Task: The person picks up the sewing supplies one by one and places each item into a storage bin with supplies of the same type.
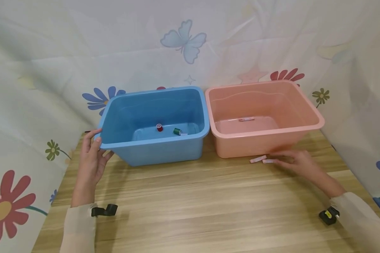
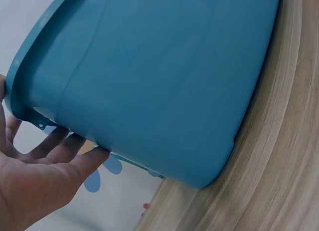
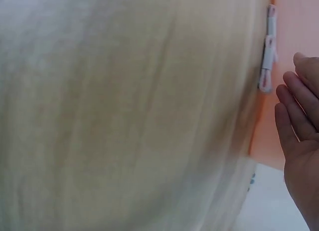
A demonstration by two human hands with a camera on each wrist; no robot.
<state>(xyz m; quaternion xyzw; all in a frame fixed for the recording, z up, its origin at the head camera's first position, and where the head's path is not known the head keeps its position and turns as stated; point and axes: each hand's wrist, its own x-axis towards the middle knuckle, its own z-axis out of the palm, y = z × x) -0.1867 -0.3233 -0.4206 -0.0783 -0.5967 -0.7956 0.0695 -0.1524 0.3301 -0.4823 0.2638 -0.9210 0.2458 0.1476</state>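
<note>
At the front left corner of the blue bin (image 1: 164,142), my left hand (image 1: 90,156) grips the rim, and in the left wrist view its fingers (image 2: 89,161) bear on the bin's outer wall. My right hand (image 1: 299,163) is by the front of the pink bin (image 1: 266,133), its fingers fairly straight and holding nothing. Just off those fingertips lie two small pink-and-white folded cord bundles with white bands, the nearer bundle (image 1: 268,161) and another bundle (image 1: 258,159), against the bin's base. A similar bundle (image 1: 246,119) lies inside the pink bin.
Inside the blue bin are a red thread spool (image 1: 159,127) and a green thread spool (image 1: 177,131). Both bins stand side by side at the back of the wooden table (image 1: 190,207). A patterned cloth (image 1: 123,66) hangs behind and around the sides.
</note>
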